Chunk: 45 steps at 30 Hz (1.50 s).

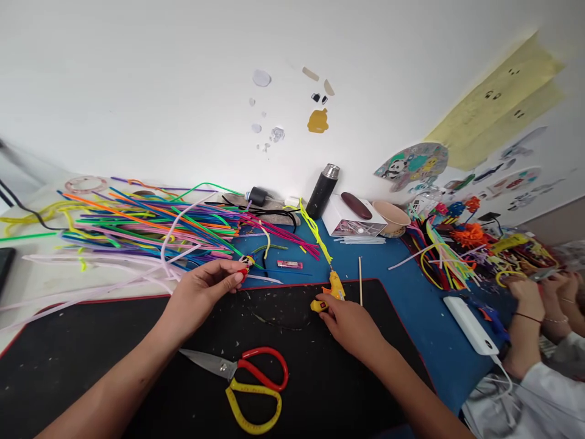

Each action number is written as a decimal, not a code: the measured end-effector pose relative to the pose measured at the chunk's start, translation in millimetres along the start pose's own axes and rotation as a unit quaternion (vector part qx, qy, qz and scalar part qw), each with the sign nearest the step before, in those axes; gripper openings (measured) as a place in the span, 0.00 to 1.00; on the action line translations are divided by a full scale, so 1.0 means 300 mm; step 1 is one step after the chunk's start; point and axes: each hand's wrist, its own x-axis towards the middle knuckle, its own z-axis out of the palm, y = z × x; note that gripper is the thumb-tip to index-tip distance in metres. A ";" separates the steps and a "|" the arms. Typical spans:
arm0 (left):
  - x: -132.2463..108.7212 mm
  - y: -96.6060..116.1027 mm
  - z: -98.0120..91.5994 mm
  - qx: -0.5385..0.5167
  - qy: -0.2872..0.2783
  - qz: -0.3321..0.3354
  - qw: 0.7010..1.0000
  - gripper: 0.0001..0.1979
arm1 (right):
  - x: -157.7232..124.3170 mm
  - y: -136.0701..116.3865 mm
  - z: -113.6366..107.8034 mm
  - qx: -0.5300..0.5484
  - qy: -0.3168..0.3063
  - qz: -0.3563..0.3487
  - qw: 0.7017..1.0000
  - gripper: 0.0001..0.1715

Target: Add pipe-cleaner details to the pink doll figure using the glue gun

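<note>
My left hand [208,292] is closed, pinching a small red craft piece [244,272] with yellow, white and dark bits at its top, partly hidden by the fingers. My right hand [350,323] is wrapped around a yellow glue gun [337,285] with an orange trigger, resting at the back edge of the black mat [292,378]. A yellow end with a dark red spot shows by the fingertips. Between my forearms lie large scissors [228,371] with one red and one yellow handle loop, their blades pointing left.
Many coloured pipe cleaners [150,225] cover the back left. Behind the mat stand a black thermos [323,190], a white box [345,219] and a bowl [392,217]. A wooden stick [361,280] lies near the glue gun. At right are a white power strip [470,324] and another person's hands [528,299].
</note>
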 end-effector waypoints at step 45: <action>-0.048 0.045 0.055 -0.175 -0.266 -0.186 0.929 0.29 | 0.076 -0.296 0.009 0.300 0.080 -0.227 0.923 0.30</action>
